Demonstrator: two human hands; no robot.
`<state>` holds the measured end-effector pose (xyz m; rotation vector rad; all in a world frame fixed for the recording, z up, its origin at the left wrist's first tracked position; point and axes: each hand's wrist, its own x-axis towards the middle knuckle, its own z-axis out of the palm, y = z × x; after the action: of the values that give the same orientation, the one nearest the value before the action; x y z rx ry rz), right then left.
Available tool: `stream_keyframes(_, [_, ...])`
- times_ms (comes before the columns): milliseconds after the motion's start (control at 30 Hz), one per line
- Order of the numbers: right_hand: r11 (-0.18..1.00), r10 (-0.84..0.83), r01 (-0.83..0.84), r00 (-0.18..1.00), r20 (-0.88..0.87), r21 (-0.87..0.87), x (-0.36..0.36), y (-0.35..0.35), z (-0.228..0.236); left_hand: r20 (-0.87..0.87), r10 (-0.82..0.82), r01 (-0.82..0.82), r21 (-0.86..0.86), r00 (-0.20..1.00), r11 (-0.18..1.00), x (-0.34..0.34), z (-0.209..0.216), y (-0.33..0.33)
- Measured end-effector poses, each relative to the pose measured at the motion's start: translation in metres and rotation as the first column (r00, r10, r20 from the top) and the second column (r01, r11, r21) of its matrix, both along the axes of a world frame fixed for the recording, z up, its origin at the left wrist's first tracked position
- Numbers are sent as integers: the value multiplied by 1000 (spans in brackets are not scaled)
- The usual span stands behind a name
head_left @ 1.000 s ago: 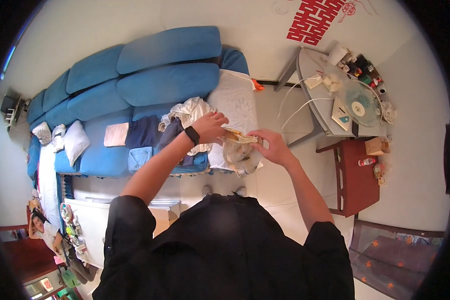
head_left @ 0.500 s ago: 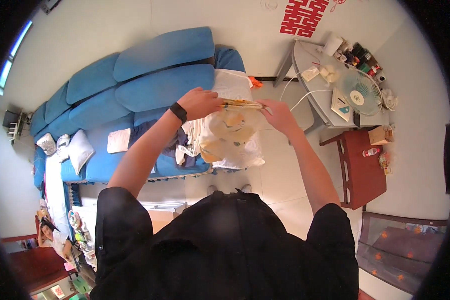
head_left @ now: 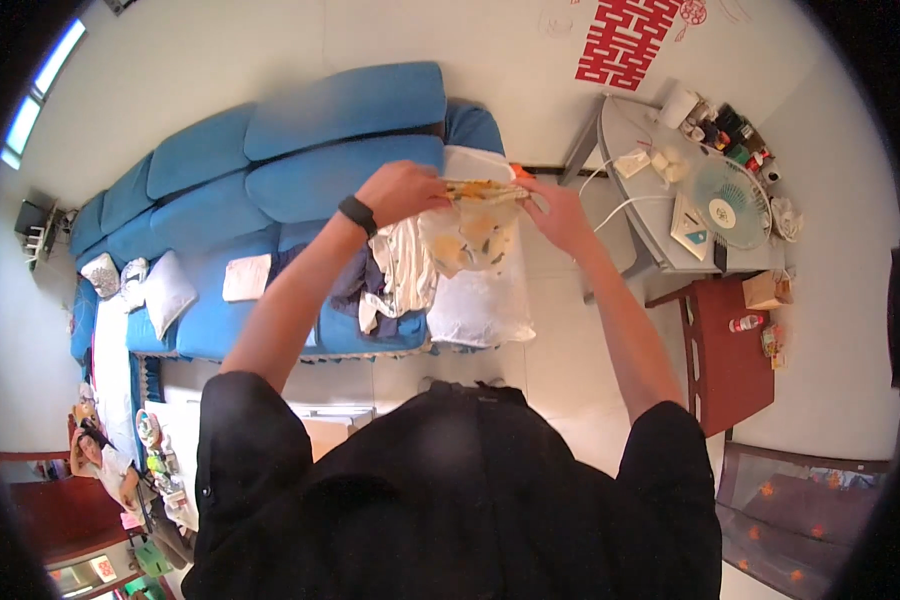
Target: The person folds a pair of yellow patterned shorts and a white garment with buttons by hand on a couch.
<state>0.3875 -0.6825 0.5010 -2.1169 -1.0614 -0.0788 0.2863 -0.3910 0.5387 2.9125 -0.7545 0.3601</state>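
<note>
My left hand (head_left: 404, 192), with a dark watch at the wrist, is closed on one end of the bunched top edge of a cream printed cloth (head_left: 467, 232). Its print is yellow and orange. At the other end of that edge, the fingers of my right hand (head_left: 558, 213) pinch the cloth. It hangs between both hands over a white cushion-like bundle (head_left: 482, 305) at the sofa's right end. Left of it, a cream garment (head_left: 402, 268) and dark clothing (head_left: 358, 283) lie crumpled on the blue sofa (head_left: 220, 325).
Folded pink cloth (head_left: 247, 278) and pale pillows (head_left: 169, 290) rest farther left on the sofa. To the right, a grey table (head_left: 625, 185) holds a fan (head_left: 727, 209), cables and small items, beside a red-brown cabinet (head_left: 735, 365). A person (head_left: 110, 465) sits at lower left.
The hanging part of the cloth has drawn up and swung away from me, uncovering more of the white bundle and the cream garment. Both hands keep hold of its top edge. The view has shifted slightly.
</note>
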Motion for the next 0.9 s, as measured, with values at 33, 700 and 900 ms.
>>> stream_keyframes(33, [999, 33, -32, 999, -42, 31, -2, 1, 0, -43, 3, -3, 9, 999, 1000, -2, 2, 1])
stream_keyframes(700, [985, 80, -51, 982, -174, 166, 5, -15, 19, -180, 173, -240, -483, 968, 842, -10, 21, -24])
stream_keyframes(900, [992, 108, -111, 993, 49, 63, 31, -18, 14, -182, 222, -264, -258, 958, 929, 13, 20, -26])
